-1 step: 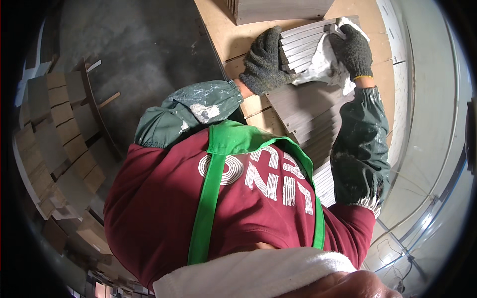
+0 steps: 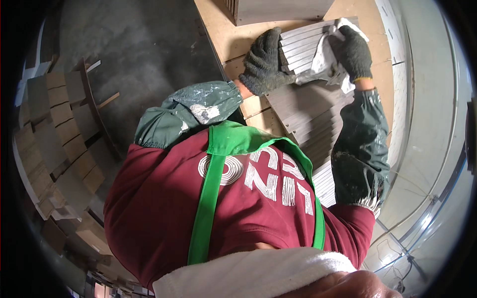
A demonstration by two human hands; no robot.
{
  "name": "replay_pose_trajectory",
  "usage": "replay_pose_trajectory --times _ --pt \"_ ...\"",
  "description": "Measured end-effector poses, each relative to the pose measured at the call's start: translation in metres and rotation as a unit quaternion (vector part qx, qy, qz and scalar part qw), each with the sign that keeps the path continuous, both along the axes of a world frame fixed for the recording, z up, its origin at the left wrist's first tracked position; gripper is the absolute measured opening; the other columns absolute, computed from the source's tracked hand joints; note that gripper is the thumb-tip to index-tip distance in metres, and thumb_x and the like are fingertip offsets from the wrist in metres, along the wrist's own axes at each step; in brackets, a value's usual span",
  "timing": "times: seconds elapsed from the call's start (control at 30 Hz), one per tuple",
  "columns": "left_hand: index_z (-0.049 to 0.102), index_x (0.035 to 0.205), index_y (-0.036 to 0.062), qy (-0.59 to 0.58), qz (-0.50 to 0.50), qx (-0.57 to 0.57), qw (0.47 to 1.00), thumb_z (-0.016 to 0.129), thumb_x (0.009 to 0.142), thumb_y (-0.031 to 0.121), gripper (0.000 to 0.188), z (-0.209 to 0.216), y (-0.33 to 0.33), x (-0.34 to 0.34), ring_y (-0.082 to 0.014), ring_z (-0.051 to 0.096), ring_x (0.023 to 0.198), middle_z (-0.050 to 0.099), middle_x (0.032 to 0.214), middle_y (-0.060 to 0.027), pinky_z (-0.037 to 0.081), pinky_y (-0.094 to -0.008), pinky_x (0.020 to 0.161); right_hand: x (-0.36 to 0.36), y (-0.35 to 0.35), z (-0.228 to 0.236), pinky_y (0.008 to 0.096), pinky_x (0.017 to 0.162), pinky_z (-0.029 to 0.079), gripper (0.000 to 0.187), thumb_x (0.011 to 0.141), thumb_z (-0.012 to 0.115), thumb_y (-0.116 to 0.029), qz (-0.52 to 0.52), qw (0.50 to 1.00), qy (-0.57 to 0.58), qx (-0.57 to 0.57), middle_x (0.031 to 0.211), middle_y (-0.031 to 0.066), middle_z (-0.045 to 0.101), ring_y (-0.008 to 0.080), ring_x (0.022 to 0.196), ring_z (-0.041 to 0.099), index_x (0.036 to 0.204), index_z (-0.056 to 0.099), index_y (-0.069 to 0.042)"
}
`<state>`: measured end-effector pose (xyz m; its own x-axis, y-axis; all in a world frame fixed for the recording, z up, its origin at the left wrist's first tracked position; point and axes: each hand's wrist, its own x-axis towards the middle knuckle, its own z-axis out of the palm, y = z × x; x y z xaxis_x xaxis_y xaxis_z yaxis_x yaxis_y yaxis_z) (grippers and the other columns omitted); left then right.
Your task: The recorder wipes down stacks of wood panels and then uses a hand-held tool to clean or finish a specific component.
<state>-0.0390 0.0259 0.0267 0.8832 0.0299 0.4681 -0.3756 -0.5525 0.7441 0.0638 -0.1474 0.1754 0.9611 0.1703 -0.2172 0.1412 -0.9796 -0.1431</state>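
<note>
My left hand (image 2: 266, 62), in a dark grey knitted glove, is cupped round the left end and near corner of a stack of grey boards (image 2: 299, 47). Its fingers lie close together along the end, and the thumb reaches along the near side. A crumpled white cloth (image 2: 322, 57) is bunched in my gloved right hand (image 2: 352, 52), whose fingers are closed over it at the stack's right side. Part of the cloth hangs toward the near edge of the stack. More grey-brown boards (image 2: 308, 109) lie nearer to my body, partly shaded and overlapped by my right sleeve.
Another stack of grey boards (image 2: 283, 11) stands at the far edge on the light wooden surface (image 2: 218, 15). A dark floor (image 2: 134, 44) extends at left, with piled boards (image 2: 64, 119) beyond. Pale sheeting (image 2: 427, 124) and loose wires are at right.
The cloth has shifted slightly, and its lower folds look narrower. My right hand has moved only a little; my left hand stays in place on the stack.
</note>
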Motion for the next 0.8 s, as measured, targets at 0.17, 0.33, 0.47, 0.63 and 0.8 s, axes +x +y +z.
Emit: replay_pose_trajectory --times 0.17,0.33,0.47,0.63,0.8 --pt "0.02 0.133 -0.0066 -0.021 -0.012 0.011 1.0 0.078 0.057 0.048 0.111 -0.003 -0.002 0.003 -0.0387 0.038 0.117 0.038 0.123 -0.0251 0.033 -0.0465 0.099 -0.057 0.039 -0.007 0.0377 0.084 0.047 0.048 0.072 0.07 -0.033 0.12 0.985 -0.04 0.117 0.101 0.0163 0.064 0.0314 0.093 0.061 0.11 0.061 -0.005" --pt "0.02 0.132 -0.0073 -0.01 0.009 0.016 1.0 0.078 0.059 0.042 0.106 0.002 0.001 0.0 -0.0378 0.043 0.112 0.04 0.121 -0.025 0.037 -0.0458 0.095 0.018 -0.041 -0.014 0.0407 0.082 0.047 0.041 0.077 0.063 -0.034 0.041 0.978 -0.194 -0.065 0.098 0.0188 0.063 0.0332 0.095 0.06 0.106 0.061 -0.005" --pt "0.02 0.132 -0.0079 -0.003 -0.029 0.003 1.0 0.077 0.059 0.04 0.104 0.001 -0.004 0.005 -0.0379 0.043 0.111 0.04 0.121 -0.0255 0.036 -0.0459 0.096 0.002 -0.043 0.019 0.0432 0.074 0.048 0.034 0.079 0.061 -0.034 0.007 0.97 -0.221 -0.098 0.092 0.0166 0.063 0.0364 0.087 0.06 0.094 0.06 -0.004" --pt "0.024 0.133 -0.0027 -0.051 0.008 -0.002 0.999 0.078 0.055 0.042 0.105 0.005 0.003 0.003 -0.037 0.043 0.111 0.042 0.12 -0.0222 0.038 -0.0465 0.093 -0.079 0.058 -0.003 0.0377 0.077 0.048 0.031 0.078 0.065 -0.027 0.252 0.942 -0.16 0.152 0.095 0.0124 0.062 0.0296 0.09 0.06 0.104 0.059 -0.01" --pt "0.035 0.121 0.0007 -0.033 0.017 -0.036 0.999 0.079 0.058 0.033 0.083 0.016 0.003 -0.001 -0.0312 0.05 0.098 0.047 0.105 -0.015 0.042 -0.0418 0.084 -0.008 -0.016 -0.035 0.0391 0.084 0.046 0.048 0.081 0.06 -0.038 -0.042 0.98 -0.188 0.046 0.105 0.0171 0.062 0.0333 0.098 0.059 0.113 0.057 -0.003"
